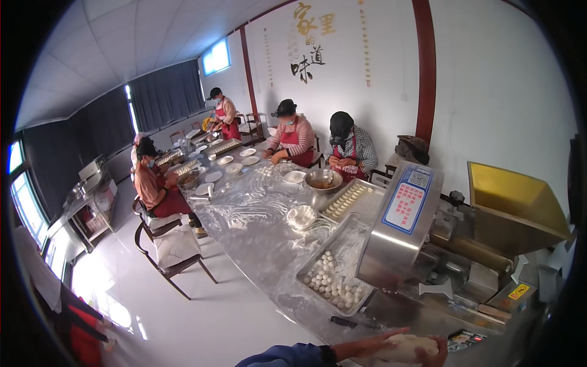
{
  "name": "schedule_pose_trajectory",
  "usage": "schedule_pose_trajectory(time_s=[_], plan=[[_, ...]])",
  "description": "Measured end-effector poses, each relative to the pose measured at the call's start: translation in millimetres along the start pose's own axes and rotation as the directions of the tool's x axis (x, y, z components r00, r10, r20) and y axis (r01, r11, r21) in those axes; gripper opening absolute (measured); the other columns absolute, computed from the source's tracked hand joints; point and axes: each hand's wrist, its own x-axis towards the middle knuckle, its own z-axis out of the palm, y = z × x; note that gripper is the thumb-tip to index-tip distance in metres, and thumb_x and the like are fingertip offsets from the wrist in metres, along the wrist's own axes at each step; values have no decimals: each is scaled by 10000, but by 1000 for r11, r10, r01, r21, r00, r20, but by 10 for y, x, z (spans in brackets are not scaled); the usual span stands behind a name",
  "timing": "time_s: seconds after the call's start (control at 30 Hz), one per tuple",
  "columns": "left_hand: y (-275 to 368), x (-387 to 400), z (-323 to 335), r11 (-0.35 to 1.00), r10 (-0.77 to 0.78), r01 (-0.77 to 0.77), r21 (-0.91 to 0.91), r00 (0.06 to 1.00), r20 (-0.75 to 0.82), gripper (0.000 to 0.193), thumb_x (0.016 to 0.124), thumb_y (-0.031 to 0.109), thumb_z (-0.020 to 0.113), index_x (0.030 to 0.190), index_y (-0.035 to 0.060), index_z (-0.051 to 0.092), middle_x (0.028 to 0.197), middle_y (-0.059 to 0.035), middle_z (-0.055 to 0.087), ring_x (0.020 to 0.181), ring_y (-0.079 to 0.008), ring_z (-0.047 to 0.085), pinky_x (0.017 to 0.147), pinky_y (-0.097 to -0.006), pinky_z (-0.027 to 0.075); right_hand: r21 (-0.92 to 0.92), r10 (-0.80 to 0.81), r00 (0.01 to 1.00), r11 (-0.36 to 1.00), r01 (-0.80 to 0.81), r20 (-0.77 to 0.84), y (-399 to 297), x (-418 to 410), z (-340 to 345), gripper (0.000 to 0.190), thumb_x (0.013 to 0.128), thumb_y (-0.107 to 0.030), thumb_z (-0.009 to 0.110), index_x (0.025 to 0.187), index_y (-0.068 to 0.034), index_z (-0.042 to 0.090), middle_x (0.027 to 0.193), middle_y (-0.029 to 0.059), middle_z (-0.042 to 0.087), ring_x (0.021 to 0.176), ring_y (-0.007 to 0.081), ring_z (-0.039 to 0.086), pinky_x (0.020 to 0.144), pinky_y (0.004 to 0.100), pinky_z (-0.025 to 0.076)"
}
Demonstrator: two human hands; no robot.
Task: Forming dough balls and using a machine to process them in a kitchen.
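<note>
A thick roll of pale dough (406, 349) is between my two hands at the bottom edge of the picture. My left hand (367, 345), coming out of a blue sleeve, lies along the dough's left side with its fingers stretched forward. Around the right end of the dough curls my right hand (439, 354). Just beyond my left hand, a knife with a black handle (343, 322) lies on the floury metal tabletop (257, 234). Past it sits a metal tray (306, 288) with many small dough balls (326, 280).
A steel dough machine (399, 229) with a yellow-lined hopper (518, 202) stands at right. Farther along are a bowl of flour (301, 216), a tray of dumplings (348, 199) and a metal bowl of filling (323, 182). Several people in red aprons work around the table. A chair (176, 247) stands at left.
</note>
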Motion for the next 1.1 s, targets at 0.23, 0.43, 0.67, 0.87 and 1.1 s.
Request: schedule_pose_trajectory(time_s=[0.23,0.43,0.67,0.87,1.1], plan=[[-146,181,87,888,-310,361,-285,927,210,622,862,372,553,1364,127,279,1278,-79,394,1080,-195,463,819,-319,461,-16,95,995,995,-95,15,126,-27,-207,452,756,-229,672,1113,7,528,1073,129,531,971,233,513,811,365,443],[-498,405,27,973,-218,188,136,941,257,607,854,329,547,1334,43,309,1207,-126,471,1077,-210,480,883,-348,434,-109,-88,988,991,74,-128,719,-110,-444,531,660,-273,764,1080,-29,549,940,100,609,857,188,579,773,334,478],[-169,525,-5,969,-241,237,74,826,510,607,808,324,567,1282,-4,375,1220,-149,477,1109,-235,481,951,-356,377,-278,-163,973,954,113,-163,641,-156,-276,571,676,-346,714,1135,-61,529,1083,113,559,1035,249,518,917,342,388],[-208,681,173,977,-205,191,94,731,650,644,790,318,588,1297,-3,352,1238,-139,459,1136,-228,458,957,-350,373,-304,-61,938,952,-48,-340,464,-404,-274,515,671,-283,684,1114,-71,531,1075,98,564,1023,242,531,901,347,406],[105,705,313,974,-224,191,123,895,385,649,745,236,652,1285,2,378,1222,-135,481,1088,-224,492,915,-332,409,-248,-19,878,962,-114,-478,256,-454,-314,404,679,-237,713,1028,-80,583,1018,103,595,933,246,587,837,328,456]])
